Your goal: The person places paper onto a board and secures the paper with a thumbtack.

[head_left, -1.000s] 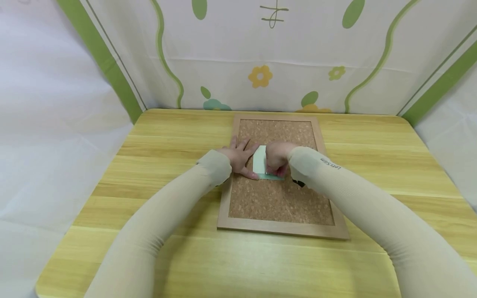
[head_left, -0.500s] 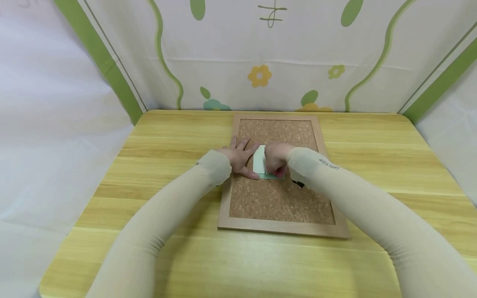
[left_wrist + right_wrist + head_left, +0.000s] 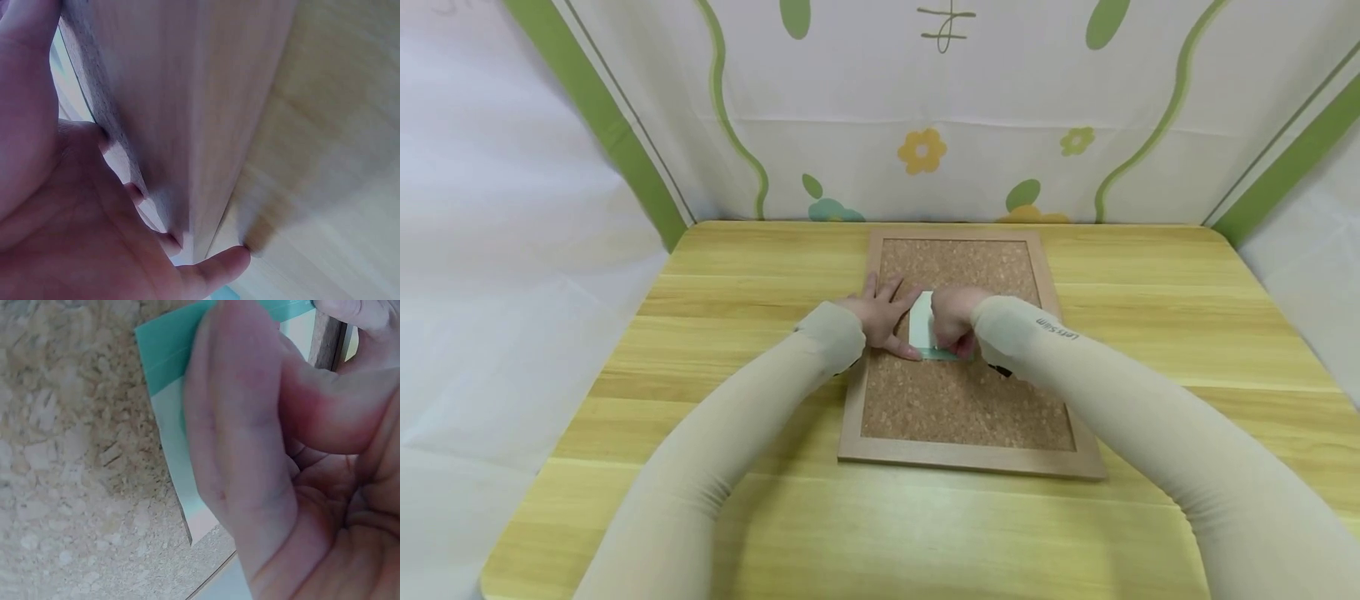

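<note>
A pale green paper sheet (image 3: 921, 321) with a teal strip (image 3: 169, 350) along its near edge lies on the cork board (image 3: 955, 404). My left hand (image 3: 882, 319) is spread over the board's left side. Its thumb touches the sheet's near left corner, and its index fingertip is at the left edge farther up. My right hand (image 3: 957, 318) is over the sheet's right part, fingers curled and thumb pinched in toward the teal strip. At those fingertips shows a tiny light-coloured thing, mostly hidden; I cannot tell its kind.
A light wooden frame (image 3: 962, 456) borders the cork and lies on a striped yellow wooden table (image 3: 760, 367). Behind the table's far edge hangs a white curtain (image 3: 835, 100) with flower and leaf prints. White fabric also stands at both sides.
My right hand has shifted very slightly to the left at the teal strip, still curled. The left hand and the sheet stay in place; the head view has moved a little.
</note>
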{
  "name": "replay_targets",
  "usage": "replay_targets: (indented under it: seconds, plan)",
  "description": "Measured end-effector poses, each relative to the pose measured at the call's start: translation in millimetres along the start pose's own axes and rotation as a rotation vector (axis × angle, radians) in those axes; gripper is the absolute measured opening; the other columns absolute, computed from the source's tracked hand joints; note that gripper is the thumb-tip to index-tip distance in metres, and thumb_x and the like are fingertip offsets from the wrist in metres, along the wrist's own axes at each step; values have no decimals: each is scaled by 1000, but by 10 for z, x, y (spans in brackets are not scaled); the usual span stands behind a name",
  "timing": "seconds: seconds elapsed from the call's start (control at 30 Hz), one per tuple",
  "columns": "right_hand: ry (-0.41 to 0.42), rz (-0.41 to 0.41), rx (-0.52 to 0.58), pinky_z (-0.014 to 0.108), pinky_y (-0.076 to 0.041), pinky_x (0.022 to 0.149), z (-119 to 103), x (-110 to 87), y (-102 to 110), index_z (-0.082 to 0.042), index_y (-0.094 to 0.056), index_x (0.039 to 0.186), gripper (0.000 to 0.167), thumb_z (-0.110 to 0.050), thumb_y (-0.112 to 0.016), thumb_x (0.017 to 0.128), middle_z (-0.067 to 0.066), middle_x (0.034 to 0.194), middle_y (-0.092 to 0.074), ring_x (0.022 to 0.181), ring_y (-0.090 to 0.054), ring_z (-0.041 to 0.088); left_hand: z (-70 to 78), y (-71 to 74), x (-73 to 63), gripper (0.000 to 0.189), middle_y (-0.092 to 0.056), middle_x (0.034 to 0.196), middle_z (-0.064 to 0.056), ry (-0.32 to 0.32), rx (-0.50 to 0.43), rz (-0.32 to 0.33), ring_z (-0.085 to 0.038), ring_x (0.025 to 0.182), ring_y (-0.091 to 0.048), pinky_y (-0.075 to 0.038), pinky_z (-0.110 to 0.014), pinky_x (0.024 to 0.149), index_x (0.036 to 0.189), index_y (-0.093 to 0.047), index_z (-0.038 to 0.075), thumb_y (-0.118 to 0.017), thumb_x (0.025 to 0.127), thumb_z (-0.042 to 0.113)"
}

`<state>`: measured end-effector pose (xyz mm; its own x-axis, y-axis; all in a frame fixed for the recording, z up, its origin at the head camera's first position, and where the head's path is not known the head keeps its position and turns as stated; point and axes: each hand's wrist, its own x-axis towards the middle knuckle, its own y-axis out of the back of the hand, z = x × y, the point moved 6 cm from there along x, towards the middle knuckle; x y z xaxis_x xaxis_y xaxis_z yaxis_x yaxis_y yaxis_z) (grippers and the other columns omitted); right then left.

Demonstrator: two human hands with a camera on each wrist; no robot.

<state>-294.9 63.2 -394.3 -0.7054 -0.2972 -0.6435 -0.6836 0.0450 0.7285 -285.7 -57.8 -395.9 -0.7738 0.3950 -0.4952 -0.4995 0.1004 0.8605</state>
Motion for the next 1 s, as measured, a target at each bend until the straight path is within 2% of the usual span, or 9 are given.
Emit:
replay_targets:
  seconds: [0.33, 0.4, 0.57, 0.63, 0.77, 0.9, 1.0]
  plan:
    - [-16, -13, 13, 24, -55, 57, -9, 80, -27, 2, -66, 93, 7, 0, -64, 86, 12, 81, -70, 60, -70, 15, -33, -53, 8, 115, 20, 164, -3, 9, 14, -9, -38, 146, 21, -20, -56, 115, 158, 13, 36, -56, 77, 80]
    - [13, -17, 19, 24, -55, 58, -9, 87, -15, 2, -66, 90, 5, 0, -64, 85, 12, 81, -70, 60, -70, 15, -42, -47, 14, 115, 19, 164, -4, 9, 13, -4, -39, 146, 20, -20, -56, 115, 158, 12, 35, -57, 77, 79]
    - [161, 0, 72, 28, -55, 60, 26, 24, 34, 0, -70, 84, 8, 0, -63, 88, 11, 78, -70, 62, -68, 16, -72, -55, 76, 116, 18, 164, -5, -2, 5, -2, -40, 146, 21, -18, -58, 115, 158, 11, 34, -57, 76, 80]
    - [224, 66, 67, 28, -53, 60, 67, -25, 83, -2, -71, 84, 9, -1, -64, 89, 9, 77, -69, 64, -65, 16, -91, -77, 116, 117, 18, 164, -5, -8, 1, -3, -40, 146, 21, -17, -59, 115, 158, 11, 34, -57, 75, 80]
    - [328, 271, 14, 31, -50, 61, 188, -144, 205, -4, -72, 87, 8, -7, -66, 91, 5, 78, -67, 67, -59, 17, -137, -126, 181, 119, 18, 164, -5, -21, -10, 11, -40, 146, 22, -14, -59, 115, 159, 10, 34, -57, 72, 82]
    - [409, 440, 18, 36, -51, 66, 371, -317, 282, -3, -73, 92, 10, -9, -64, 95, 5, 83, -68, 72, -61, 18, -154, -143, 170, 118, 19, 164, -5, -63, -53, 22, -40, 145, 22, -9, -60, 115, 159, 8, 31, -58, 75, 80]
    - [433, 565, 26, 41, -53, 72, 539, -471, 327, -4, -73, 95, 10, -10, -64, 96, 5, 87, -70, 78, -64, 19, -159, -145, 119, 116, 21, 163, -7, -100, -100, 8, -40, 144, 24, -4, -62, 114, 160, 7, 26, -60, 79, 76]
